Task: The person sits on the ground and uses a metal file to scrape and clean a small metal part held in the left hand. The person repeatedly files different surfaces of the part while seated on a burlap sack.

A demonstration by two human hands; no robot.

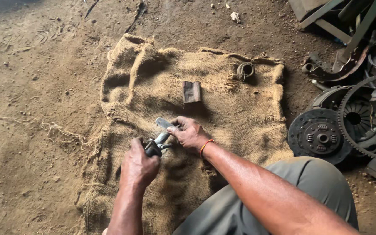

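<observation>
Down on the coarse, frayed brown burlap sack [240, 126] spread over the dirt, my left hand [139, 166] is clenched round a dark, greasy metal part [155, 147], and my right hand [191, 133] pinches the flat grey metal piece [165, 123] jutting from it — both just above the weave. Further up the sack I see a rusty curved metal sleeve [192, 92] and a small metal ring [245, 69], well apart; off to the right sits a dark round clutch disc [317, 136] beside a toothed ring gear [362, 117].
</observation>
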